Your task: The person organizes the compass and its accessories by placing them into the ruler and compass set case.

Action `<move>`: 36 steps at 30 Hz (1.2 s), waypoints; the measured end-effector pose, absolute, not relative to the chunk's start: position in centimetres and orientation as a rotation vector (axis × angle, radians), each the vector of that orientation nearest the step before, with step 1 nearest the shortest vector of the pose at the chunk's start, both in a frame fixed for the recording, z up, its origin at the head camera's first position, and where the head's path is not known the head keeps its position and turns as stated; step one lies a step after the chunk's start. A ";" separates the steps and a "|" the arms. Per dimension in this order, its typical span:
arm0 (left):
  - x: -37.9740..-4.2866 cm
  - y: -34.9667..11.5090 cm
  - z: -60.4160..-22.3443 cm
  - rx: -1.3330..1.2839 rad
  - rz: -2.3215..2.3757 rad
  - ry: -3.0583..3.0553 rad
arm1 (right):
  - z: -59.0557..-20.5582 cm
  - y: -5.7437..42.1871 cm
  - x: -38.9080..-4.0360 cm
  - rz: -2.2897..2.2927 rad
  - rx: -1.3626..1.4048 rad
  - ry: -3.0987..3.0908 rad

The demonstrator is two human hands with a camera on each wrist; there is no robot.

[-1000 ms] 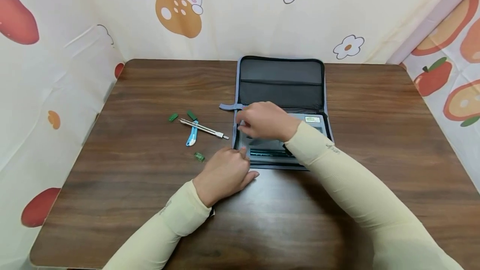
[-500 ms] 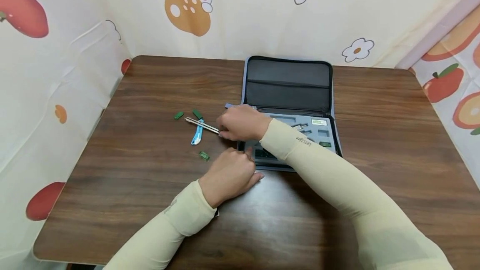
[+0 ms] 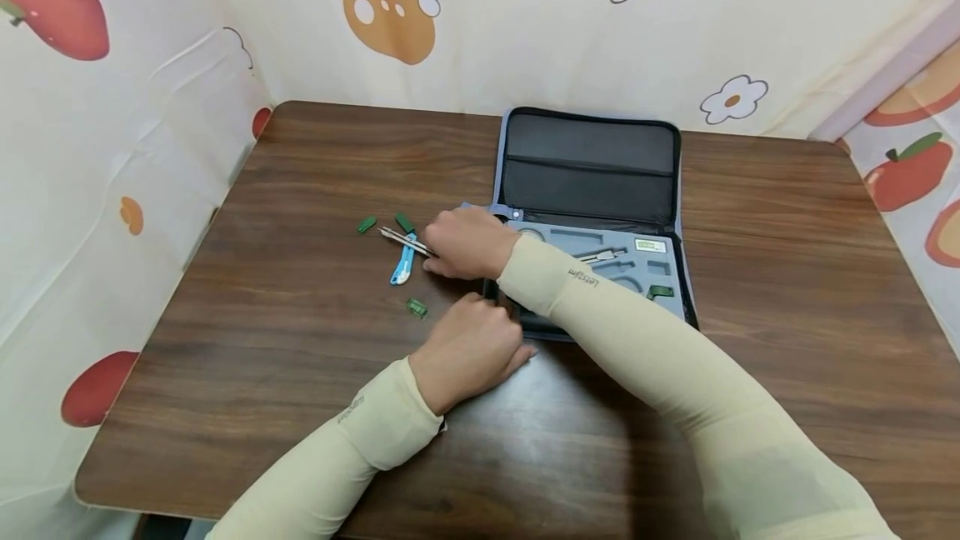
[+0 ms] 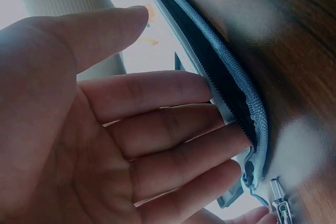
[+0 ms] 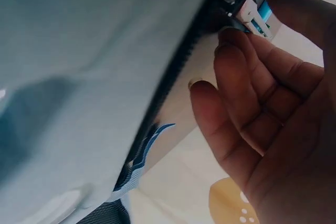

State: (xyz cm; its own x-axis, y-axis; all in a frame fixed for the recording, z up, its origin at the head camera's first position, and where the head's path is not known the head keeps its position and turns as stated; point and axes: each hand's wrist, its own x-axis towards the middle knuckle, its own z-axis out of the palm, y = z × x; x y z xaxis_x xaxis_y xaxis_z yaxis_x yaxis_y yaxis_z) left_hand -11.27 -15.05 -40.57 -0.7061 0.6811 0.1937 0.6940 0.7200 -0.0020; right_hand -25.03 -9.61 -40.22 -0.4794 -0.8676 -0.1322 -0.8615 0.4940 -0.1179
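Observation:
My right hand [image 3: 468,244] hovers at the left side of the open zip case [image 3: 588,148], over the hinged end of a silver drawing compass [image 3: 405,242]. In the right wrist view, curved fingers [image 5: 236,72] and thumb lie to either side of the compass head [image 5: 249,13], with a gap between them. The compass lies across a light-blue cutter [image 3: 402,267] on the table. My left hand [image 3: 472,348] rests at the case's near left corner; in the left wrist view its nearly straight fingers [image 4: 163,129] touch the zipped edge [image 4: 231,72].
Green pieces lie near the compass: one [image 3: 367,224] at its tip, another [image 3: 405,222] behind the cutter, a third [image 3: 417,307] nearer. The case's grey tray [image 3: 577,238] has shaped slots holding a silver tool [image 3: 602,257], a white-green block [image 3: 649,246] and a green piece [image 3: 660,292].
My right hand has moved left from over the case's tray to the compass. My left hand stays at the case corner. The head view has shifted slightly.

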 end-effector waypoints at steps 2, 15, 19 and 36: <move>-11.3 -15.0 -40.5 -1.108 -0.106 -2.742 | -40.1 -9.8 -25.0 -0.033 -1.483 2.574; -11.2 -14.9 -40.6 -1.104 -0.124 -2.755 | -40.1 -10.1 -25.2 0.013 -1.463 2.560; -11.2 -14.9 -40.6 -1.103 -0.119 -2.747 | -39.8 -9.7 -25.5 0.012 -1.496 2.567; -11.5 -14.7 -40.8 -1.083 -0.035 -2.738 | -37.7 -3.2 -25.6 -0.126 -1.584 2.626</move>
State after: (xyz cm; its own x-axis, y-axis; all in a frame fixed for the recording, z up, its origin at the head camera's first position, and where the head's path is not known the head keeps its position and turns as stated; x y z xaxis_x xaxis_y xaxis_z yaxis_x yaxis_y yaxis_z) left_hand -11.51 -14.71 -40.75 -0.7127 0.6751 0.1905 0.6797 0.7318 -0.0504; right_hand -25.56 -3.20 -37.67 -0.4652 -0.8850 -0.0197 -0.8790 0.4645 -0.1075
